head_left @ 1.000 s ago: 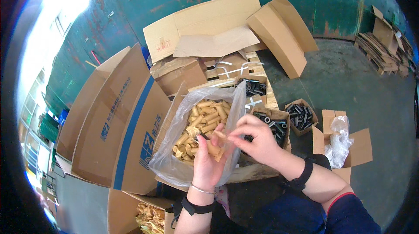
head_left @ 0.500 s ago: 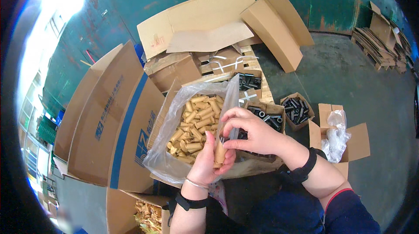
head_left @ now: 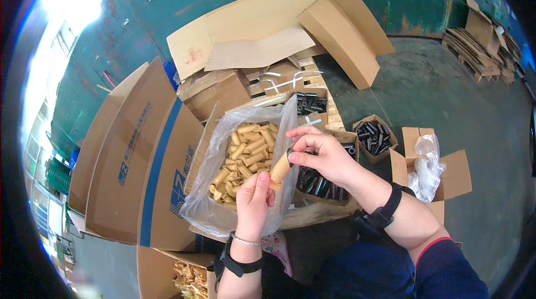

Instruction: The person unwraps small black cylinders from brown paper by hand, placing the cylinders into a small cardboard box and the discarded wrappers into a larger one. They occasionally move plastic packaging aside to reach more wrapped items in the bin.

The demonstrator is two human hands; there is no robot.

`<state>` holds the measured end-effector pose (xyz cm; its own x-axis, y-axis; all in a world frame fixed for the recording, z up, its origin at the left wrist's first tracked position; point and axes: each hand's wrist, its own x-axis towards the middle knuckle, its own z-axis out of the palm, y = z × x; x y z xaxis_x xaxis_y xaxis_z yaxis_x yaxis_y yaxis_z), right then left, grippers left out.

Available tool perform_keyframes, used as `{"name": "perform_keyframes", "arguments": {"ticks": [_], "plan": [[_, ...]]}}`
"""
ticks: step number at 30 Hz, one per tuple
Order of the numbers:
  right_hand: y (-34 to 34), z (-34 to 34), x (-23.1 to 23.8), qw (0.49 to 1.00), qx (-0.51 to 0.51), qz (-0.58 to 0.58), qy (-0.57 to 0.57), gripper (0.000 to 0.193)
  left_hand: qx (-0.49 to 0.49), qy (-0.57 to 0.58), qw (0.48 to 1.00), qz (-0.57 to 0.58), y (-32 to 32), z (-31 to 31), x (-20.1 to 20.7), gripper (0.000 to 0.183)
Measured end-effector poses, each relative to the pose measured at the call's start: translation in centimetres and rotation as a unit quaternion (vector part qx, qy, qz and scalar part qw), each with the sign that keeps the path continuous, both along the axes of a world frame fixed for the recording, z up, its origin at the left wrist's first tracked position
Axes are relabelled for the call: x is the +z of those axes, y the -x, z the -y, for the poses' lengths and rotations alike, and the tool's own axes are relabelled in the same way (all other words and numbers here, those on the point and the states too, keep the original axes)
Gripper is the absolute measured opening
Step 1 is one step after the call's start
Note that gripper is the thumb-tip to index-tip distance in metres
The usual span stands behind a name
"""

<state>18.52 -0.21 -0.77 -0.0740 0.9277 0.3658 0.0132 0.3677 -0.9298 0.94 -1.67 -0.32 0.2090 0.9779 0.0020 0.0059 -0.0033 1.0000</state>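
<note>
A brown paper-wrapped cylinder (head_left: 281, 170) is tilted between my two hands. My left hand (head_left: 255, 199) pinches its lower end between thumb and fingers. At its upper end, where a dark end shows, my right hand (head_left: 319, 152) grips with thumb and fingertips. Beneath the hands stands a carton lined with a clear plastic bag (head_left: 196, 201), holding many similar paper-wrapped cylinders (head_left: 254, 151). Right of it, partly under my right hand, black tubular parts (head_left: 319, 186) lie in another carton.
More black parts fill a box (head_left: 310, 103) behind and a small carton (head_left: 378, 136) on the right. An open carton with clear plastic (head_left: 426, 173) stands farther right. Tall cardboard (head_left: 167, 187) rises at left; crumpled brown paper (head_left: 190, 279) lies in a box below.
The paper-wrapped cylinder has tilted from nearly upright toward the upper right. My left hand has moved slightly left and down its end; the right hand has shifted to its upper end.
</note>
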Motion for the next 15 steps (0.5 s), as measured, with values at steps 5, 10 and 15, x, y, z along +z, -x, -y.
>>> {"name": "perform_keyframes", "arguments": {"ticks": [5,10,15], "plan": [[0.5,-0.1,0.8,0.987,0.008,-0.134,0.091,0.011,0.038,-0.039,0.997,0.061,-1.0,0.3,0.4,0.03],[0.5,-0.2,0.9,0.971,0.028,-0.199,0.132,0.01,0.065,-0.048,0.992,0.101,-1.1,0.7,0.7,0.029],[-1.5,-0.6,0.8,0.97,-0.065,-0.193,0.133,0.016,0.17,-0.027,0.981,0.094,0.7,1.3,1.6,0.023]]}}
